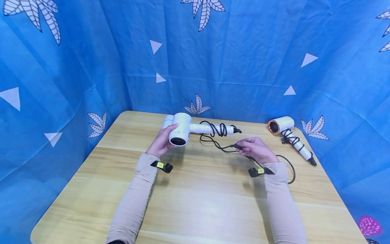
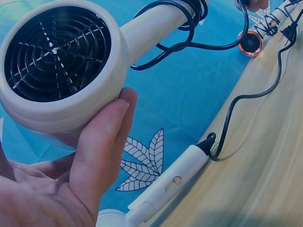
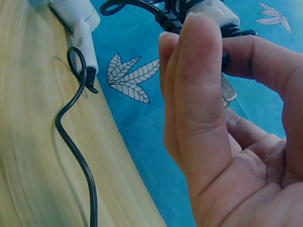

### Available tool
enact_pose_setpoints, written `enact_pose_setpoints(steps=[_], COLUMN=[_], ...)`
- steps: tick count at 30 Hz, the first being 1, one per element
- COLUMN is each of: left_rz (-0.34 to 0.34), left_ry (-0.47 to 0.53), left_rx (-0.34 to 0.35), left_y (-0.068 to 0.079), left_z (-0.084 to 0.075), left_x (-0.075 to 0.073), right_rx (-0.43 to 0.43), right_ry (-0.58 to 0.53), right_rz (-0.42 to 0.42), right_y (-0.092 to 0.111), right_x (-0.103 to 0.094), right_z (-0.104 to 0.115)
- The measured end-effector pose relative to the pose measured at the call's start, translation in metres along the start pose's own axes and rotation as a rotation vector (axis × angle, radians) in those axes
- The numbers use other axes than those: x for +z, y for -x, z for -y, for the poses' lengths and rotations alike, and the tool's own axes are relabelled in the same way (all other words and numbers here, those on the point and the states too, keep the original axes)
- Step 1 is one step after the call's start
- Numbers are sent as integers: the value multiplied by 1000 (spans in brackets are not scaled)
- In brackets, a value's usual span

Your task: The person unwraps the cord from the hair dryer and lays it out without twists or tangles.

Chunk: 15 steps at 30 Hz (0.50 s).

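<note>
My left hand [image 1: 163, 140] grips the barrel of a white hair dryer [image 1: 182, 123], its thumb over the barrel and its black grille [image 2: 57, 54] towards me. The white handle [image 1: 210, 128] points right, with black cord [image 1: 223, 130] looped around it. To the right, my right hand [image 1: 257, 149] pinches the cord's black plug [image 1: 239, 146] between thumb and fingers. Metal prongs [image 3: 228, 90] show behind the fingers in the right wrist view, the rest of the plug mostly hidden. A second white hair dryer [image 2: 170, 175] lies on the table beyond the held one.
At the table's right side lies another white hair dryer [image 1: 283, 123] with a copper-coloured rim and its cord wound around the handle. A loose black cord [image 1: 289, 162] curves over the wooden table [image 1: 198, 203] near my right wrist. Blue patterned cloth [image 1: 243, 51] hangs around the table.
</note>
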<state>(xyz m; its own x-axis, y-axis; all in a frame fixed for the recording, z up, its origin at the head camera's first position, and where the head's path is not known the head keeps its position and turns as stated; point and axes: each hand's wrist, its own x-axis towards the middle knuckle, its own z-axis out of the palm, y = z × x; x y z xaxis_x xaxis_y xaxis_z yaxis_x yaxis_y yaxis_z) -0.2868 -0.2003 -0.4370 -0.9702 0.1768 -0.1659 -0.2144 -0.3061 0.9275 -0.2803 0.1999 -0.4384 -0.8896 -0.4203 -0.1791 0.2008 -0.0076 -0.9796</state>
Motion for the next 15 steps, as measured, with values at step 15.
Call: enact_pose_setpoints(steps=[15], left_rz=[7], left_ry=[-24], left_rx=[-12], left_y=[3], left_z=[-1], left_x=[2], right_rx=[-17], right_ry=[-84], right_rz=[-93], right_y=[-4], right_x=[-7], right_z=[-4])
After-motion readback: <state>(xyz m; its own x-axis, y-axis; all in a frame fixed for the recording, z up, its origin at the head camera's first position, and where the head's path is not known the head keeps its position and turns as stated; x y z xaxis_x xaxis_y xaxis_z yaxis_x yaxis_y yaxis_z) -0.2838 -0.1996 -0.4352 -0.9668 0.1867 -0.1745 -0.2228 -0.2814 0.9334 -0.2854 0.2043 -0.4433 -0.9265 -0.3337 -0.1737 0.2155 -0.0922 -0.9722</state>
